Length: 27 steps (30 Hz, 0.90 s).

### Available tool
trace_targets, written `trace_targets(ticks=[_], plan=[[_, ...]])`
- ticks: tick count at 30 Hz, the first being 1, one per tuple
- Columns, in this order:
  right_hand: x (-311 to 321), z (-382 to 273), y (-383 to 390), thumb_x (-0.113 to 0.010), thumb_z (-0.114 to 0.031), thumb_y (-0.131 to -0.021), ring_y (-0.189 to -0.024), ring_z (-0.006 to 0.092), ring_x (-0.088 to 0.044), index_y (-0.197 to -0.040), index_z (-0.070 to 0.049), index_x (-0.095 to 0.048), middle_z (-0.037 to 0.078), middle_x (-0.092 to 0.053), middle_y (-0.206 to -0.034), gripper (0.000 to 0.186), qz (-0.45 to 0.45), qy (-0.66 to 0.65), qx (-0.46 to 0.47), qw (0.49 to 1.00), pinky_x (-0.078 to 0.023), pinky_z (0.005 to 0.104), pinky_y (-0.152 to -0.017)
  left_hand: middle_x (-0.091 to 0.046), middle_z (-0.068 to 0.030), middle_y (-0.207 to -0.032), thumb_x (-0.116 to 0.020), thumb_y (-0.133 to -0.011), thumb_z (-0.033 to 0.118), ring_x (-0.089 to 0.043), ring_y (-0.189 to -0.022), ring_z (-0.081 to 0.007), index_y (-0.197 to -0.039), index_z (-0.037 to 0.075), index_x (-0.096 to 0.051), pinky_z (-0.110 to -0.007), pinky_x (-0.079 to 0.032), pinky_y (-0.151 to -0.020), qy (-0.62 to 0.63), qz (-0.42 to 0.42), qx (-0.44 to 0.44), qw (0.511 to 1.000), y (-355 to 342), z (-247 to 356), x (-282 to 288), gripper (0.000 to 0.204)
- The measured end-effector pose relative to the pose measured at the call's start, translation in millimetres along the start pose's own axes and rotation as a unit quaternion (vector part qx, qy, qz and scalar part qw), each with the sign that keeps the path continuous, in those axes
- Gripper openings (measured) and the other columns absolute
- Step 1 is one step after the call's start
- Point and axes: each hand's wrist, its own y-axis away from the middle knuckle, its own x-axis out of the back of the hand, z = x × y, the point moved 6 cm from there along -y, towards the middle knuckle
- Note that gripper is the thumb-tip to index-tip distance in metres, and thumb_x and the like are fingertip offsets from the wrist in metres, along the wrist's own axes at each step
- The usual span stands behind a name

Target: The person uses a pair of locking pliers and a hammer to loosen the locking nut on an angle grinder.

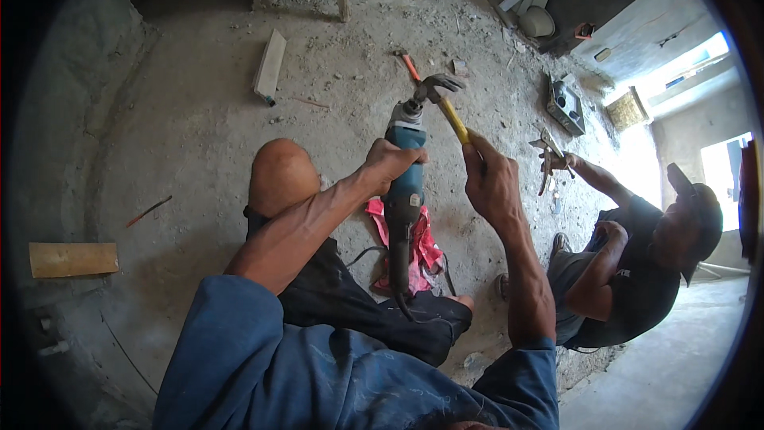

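Left hand (392,163) is wrapping closed around the blue-and-black power tool (404,191), its fingers curling round the body, while the right hand (492,175) is closing firmly on the yellow handle of a claw hammer (451,117). The tool's metal nose (409,114) is pointing away just beyond the left hand, and the hammer's head is sitting ahead of the right hand, close against that nose; whether they are touching, I cannot tell. A cord (409,312) is trailing from the tool's rear end, nearer the body than the left hand, and a crumpled pink-red cloth (426,248) is lying below the hands.

A slip seems the likeliest trouble: the nose is offering a narrow, rounded target, so a glancing hammer could be skidding onto the bare left fingers just behind it. The tool could also be twisting, since one hand alone appears to be steadying it. A wide swing could be bringing the hammer towards the co-worker (637,263), who is holding pliers (547,147) to the right of the right hand.
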Motion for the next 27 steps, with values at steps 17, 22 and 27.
trace_targets(ticks=[17,22,27], plan=[[6,-8,-2,-0.058,-0.014,-0.101,-0.048,0.0217,-0.062,-0.124,0.003,-0.066,0.021,-0.059,-0.061,0.030,0.010,-0.001,-0.011,1.000,-0.045,0.0371,-0.049,-0.061,-0.0034,-0.074,-0.081,-0.074,0.014,-0.059,-0.056,-0.0157,-0.081,0.007,-0.064,-0.036,-0.054,-0.050,0.013,-0.032,-0.009,0.999,1,4,2,0.019],[6,-2,1,-0.057,-0.017,-0.102,-0.050,0.0149,-0.055,-0.126,0.001,-0.066,0.015,-0.058,-0.060,0.031,0.015,-0.012,-0.002,1.000,-0.043,0.0348,-0.050,-0.062,-0.0037,-0.073,-0.081,-0.075,0.014,-0.060,-0.057,-0.0153,-0.082,0.005,-0.065,-0.036,-0.054,-0.051,-0.015,0.005,-0.005,1.000,1,4,0,0.020],[2,-14,-1,-0.058,-0.013,-0.101,-0.051,0.0215,-0.064,-0.124,0.002,-0.066,0.022,-0.060,-0.062,0.030,-0.016,0.003,-0.008,1.000,-0.046,0.0372,-0.050,-0.063,-0.0026,-0.072,-0.080,-0.076,0.015,-0.061,-0.059,-0.0144,-0.079,0.006,-0.067,-0.035,-0.054,-0.053,0.002,-0.004,-0.009,1.000,-6,-8,6,0.017]])
